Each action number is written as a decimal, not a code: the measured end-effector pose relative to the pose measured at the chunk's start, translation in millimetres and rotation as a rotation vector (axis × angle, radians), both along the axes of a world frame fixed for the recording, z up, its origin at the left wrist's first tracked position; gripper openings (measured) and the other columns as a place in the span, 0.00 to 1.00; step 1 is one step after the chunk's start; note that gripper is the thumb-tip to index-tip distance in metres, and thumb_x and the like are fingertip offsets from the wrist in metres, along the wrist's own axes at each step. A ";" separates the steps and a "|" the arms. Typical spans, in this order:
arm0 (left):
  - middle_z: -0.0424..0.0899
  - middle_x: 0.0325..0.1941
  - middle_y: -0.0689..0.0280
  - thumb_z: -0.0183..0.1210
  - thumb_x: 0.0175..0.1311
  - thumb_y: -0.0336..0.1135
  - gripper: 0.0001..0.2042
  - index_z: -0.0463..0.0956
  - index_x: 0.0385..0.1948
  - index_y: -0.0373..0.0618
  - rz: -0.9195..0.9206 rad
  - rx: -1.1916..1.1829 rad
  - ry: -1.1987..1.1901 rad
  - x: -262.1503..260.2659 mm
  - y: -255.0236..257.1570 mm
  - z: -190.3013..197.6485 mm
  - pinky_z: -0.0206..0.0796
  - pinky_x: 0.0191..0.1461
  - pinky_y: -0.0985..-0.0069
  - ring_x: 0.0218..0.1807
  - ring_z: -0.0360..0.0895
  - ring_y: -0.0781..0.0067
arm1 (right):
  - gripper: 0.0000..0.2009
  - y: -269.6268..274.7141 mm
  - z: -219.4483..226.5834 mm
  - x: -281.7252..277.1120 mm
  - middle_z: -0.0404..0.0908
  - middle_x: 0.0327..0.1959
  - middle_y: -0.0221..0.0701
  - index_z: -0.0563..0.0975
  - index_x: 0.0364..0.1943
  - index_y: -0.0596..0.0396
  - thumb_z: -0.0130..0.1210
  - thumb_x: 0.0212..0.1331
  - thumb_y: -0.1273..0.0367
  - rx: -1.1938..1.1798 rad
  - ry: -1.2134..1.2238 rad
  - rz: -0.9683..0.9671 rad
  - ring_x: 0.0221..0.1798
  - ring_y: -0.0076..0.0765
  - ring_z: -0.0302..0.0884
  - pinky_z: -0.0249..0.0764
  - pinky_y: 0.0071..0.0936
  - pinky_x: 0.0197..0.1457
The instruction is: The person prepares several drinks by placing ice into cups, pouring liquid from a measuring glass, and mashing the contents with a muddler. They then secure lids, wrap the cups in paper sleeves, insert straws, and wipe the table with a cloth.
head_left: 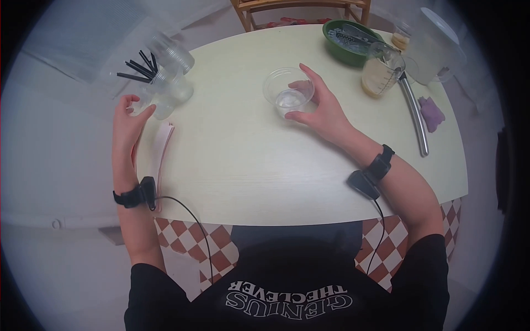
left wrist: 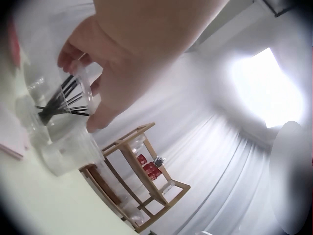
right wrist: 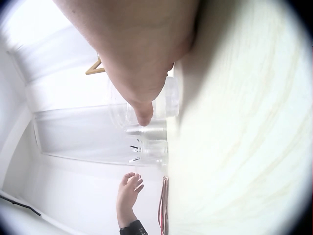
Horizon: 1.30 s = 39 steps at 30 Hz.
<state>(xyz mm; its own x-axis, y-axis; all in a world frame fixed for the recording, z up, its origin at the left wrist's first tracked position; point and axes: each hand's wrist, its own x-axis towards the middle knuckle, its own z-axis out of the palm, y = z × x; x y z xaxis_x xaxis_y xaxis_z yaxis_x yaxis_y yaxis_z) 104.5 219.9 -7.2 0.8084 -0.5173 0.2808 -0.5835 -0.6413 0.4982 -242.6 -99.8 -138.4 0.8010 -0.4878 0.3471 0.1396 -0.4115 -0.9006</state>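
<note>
Gripping the clear cup (head_left: 289, 99), the right hand (head_left: 327, 113) has it well apart from the left hand (head_left: 128, 122), whose hold is unclear.

Table (head_left: 237, 176): pale, before you
Your right: green bowl (head_left: 338, 52), measuring jug (head_left: 380, 76), pitcher (head_left: 433, 51), utensil (head_left: 415, 116), purple item (head_left: 432, 115)
Your left: stacked cups (head_left: 175, 85), papers (head_left: 162, 142)
Centre: single cup (head_left: 285, 98)
</note>
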 end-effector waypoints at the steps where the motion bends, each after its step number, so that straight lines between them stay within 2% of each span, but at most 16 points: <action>1: 0.80 0.62 0.56 0.79 0.56 0.48 0.30 0.77 0.56 0.42 -0.079 -0.021 -0.053 -33.4 -12.2 9.9 0.71 0.65 0.60 0.64 0.78 0.57 | 0.57 1.3 -0.1 -0.6 0.75 0.73 0.46 0.52 0.85 0.51 0.82 0.55 0.62 -0.004 -0.007 0.010 0.74 0.46 0.76 0.70 0.40 0.79; 5: 0.80 0.63 0.61 0.80 0.56 0.44 0.28 0.79 0.56 0.46 -0.523 -0.107 -0.086 -121.9 -74.6 10.1 0.71 0.67 0.59 0.66 0.77 0.59 | 0.53 1.8 -0.6 -2.3 0.69 0.78 0.47 0.51 0.86 0.49 0.76 0.63 0.56 -0.060 -0.107 -0.003 0.79 0.46 0.70 0.65 0.43 0.82; 6: 0.80 0.63 0.61 0.80 0.56 0.43 0.28 0.79 0.56 0.46 -0.643 -0.113 -0.078 -142.2 -91.8 5.7 0.71 0.67 0.60 0.67 0.77 0.60 | 0.49 -1.9 -2.6 -1.8 0.67 0.79 0.46 0.52 0.86 0.48 0.70 0.68 0.53 0.020 -0.173 0.057 0.80 0.46 0.67 0.64 0.44 0.83; 7: 0.79 0.63 0.61 0.81 0.55 0.43 0.28 0.79 0.56 0.47 -0.701 -0.113 -0.037 -158.4 -107.8 -2.7 0.71 0.69 0.59 0.68 0.76 0.58 | 0.45 -5.9 -3.5 -1.5 0.65 0.81 0.45 0.54 0.86 0.47 0.64 0.73 0.50 0.100 -0.239 0.116 0.82 0.45 0.64 0.62 0.44 0.83; 11: 0.78 0.66 0.58 0.82 0.53 0.44 0.30 0.80 0.56 0.48 -0.833 -0.132 -0.053 -182.1 -158.0 -40.7 0.69 0.73 0.57 0.71 0.75 0.55 | 0.35 -6.9 0.1 -4.4 0.67 0.80 0.40 0.61 0.84 0.47 0.54 0.80 0.49 0.000 -0.334 0.098 0.80 0.42 0.66 0.63 0.42 0.82; 12: 0.76 0.72 0.58 0.83 0.52 0.41 0.31 0.79 0.58 0.48 -0.830 -0.105 -0.059 -182.6 -164.5 -45.1 0.70 0.69 0.62 0.74 0.74 0.58 | 0.32 -7.8 0.5 -5.4 0.69 0.78 0.39 0.64 0.82 0.47 0.53 0.81 0.51 0.012 -0.322 0.101 0.79 0.41 0.67 0.64 0.41 0.81; 14: 0.76 0.73 0.57 0.83 0.52 0.41 0.31 0.80 0.58 0.49 -0.852 -0.142 -0.020 -184.2 -172.3 -51.8 0.70 0.69 0.62 0.74 0.74 0.58 | 0.25 -3.2 8.0 -8.7 0.73 0.73 0.35 0.73 0.76 0.50 0.52 0.83 0.56 0.057 -0.313 0.061 0.72 0.36 0.72 0.68 0.38 0.77; 19: 0.73 0.77 0.57 0.80 0.57 0.39 0.29 0.79 0.59 0.47 -0.863 -0.226 0.092 -183.9 -175.1 -72.7 0.68 0.73 0.63 0.75 0.73 0.59 | 0.20 -5.4 4.2 -6.0 0.79 0.68 0.31 0.77 0.70 0.52 0.55 0.81 0.61 0.134 -0.281 0.033 0.67 0.32 0.76 0.72 0.35 0.73; 21: 0.71 0.79 0.58 0.73 0.67 0.35 0.25 0.76 0.64 0.45 -0.917 -0.400 0.306 -177.8 -177.8 -90.5 0.65 0.78 0.63 0.77 0.70 0.61 | 0.18 -5.5 4.7 -6.2 0.81 0.66 0.29 0.78 0.68 0.52 0.57 0.80 0.63 0.162 -0.267 0.037 0.65 0.30 0.78 0.73 0.34 0.71; 22: 0.71 0.79 0.58 0.73 0.67 0.35 0.25 0.76 0.64 0.45 -0.912 -0.403 0.312 -178.1 -179.0 -94.7 0.65 0.78 0.63 0.77 0.70 0.61 | 0.18 -4.9 5.7 -6.6 0.81 0.65 0.29 0.78 0.67 0.53 0.57 0.79 0.64 0.178 -0.258 0.036 0.63 0.29 0.79 0.74 0.34 0.70; 24: 0.69 0.80 0.58 0.64 0.74 0.31 0.27 0.69 0.73 0.43 -0.921 -0.551 0.604 -178.1 -181.6 -102.5 0.62 0.81 0.63 0.79 0.68 0.63 | 0.17 -3.4 4.9 -6.0 0.82 0.65 0.28 0.78 0.66 0.54 0.58 0.79 0.65 0.194 -0.241 0.043 0.61 0.28 0.80 0.75 0.33 0.69; 27: 0.70 0.78 0.55 0.66 0.73 0.32 0.34 0.61 0.79 0.42 -0.892 -0.555 0.660 -178.7 -182.0 -104.1 0.66 0.79 0.63 0.76 0.72 0.62 | 0.18 -6.5 2.5 -2.8 0.79 0.70 0.34 0.74 0.68 0.57 0.55 0.80 0.67 0.250 -0.196 0.075 0.69 0.31 0.77 0.71 0.37 0.75; 29: 0.72 0.77 0.55 0.67 0.73 0.32 0.35 0.60 0.80 0.43 -0.887 -0.550 0.681 -181.5 -180.7 -102.7 0.65 0.79 0.63 0.76 0.72 0.62 | 0.15 -6.6 1.7 0.3 0.82 0.65 0.30 0.77 0.63 0.55 0.58 0.78 0.68 0.289 -0.259 0.055 0.61 0.27 0.80 0.77 0.32 0.65; 30: 0.73 0.75 0.54 0.67 0.73 0.32 0.36 0.59 0.81 0.43 -0.883 -0.542 0.699 -182.6 -180.3 -102.7 0.65 0.79 0.63 0.76 0.72 0.61 | 0.15 -7.0 1.6 1.0 0.82 0.65 0.30 0.77 0.63 0.55 0.58 0.78 0.68 0.287 -0.254 0.059 0.61 0.27 0.80 0.77 0.32 0.65; 37: 0.76 0.72 0.52 0.66 0.74 0.35 0.35 0.60 0.79 0.42 -0.872 -0.571 0.653 -181.9 -181.5 -107.3 0.68 0.76 0.63 0.72 0.76 0.59 | 0.13 -14.3 -6.8 2.9 0.79 0.67 0.33 0.74 0.61 0.54 0.57 0.77 0.70 0.328 -0.261 0.100 0.66 0.30 0.76 0.75 0.32 0.69; 39: 0.76 0.72 0.55 0.61 0.78 0.34 0.33 0.57 0.81 0.42 -0.868 -0.433 0.560 -184.0 -178.1 -100.3 0.66 0.78 0.66 0.74 0.73 0.63 | 0.14 -13.8 -9.6 5.0 0.78 0.69 0.34 0.73 0.61 0.54 0.58 0.76 0.71 0.331 -0.268 0.137 0.68 0.31 0.74 0.74 0.33 0.70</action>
